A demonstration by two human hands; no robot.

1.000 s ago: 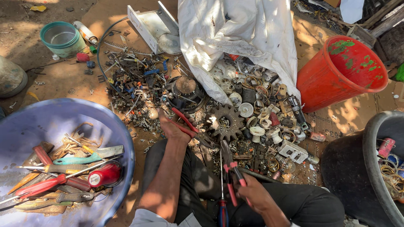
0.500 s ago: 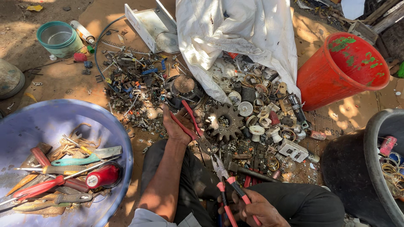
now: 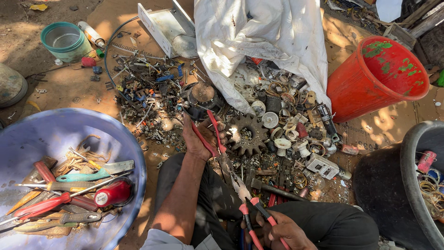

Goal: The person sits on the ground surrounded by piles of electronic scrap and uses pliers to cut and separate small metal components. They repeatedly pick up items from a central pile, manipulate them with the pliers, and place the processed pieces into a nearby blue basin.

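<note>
Head view: left hand (image 3: pixel 199 136) fingers wrap red-handled pliers (image 3: pixel 210 132) beside gear (image 3: pixel 247 134).

Middle: a pile of small metal parts (image 3: pixel 277 125) lies on the ground, with a big gear (image 3: pixel 247 134) in it.
Far: a sack (image 3: pixel 263 41) lies behind the pile and over its far edge.
Far left: a small bucket (image 3: pixel 64 40) stands well apart from the pile.
Near left: a wide bowl (image 3: pixel 41 134) holds hand tools (image 3: pixel 60 194).
Right: a tipped bucket (image 3: pixel 377 76) lies beside the pile.
Near right: a tub (image 3: pixel 411 153) holds wire bits.
Near middle: the left hand (image 3: pixel 199 136) is just left of the gear; the right hand (image 3: pixel 282 231) is nearest.
</note>
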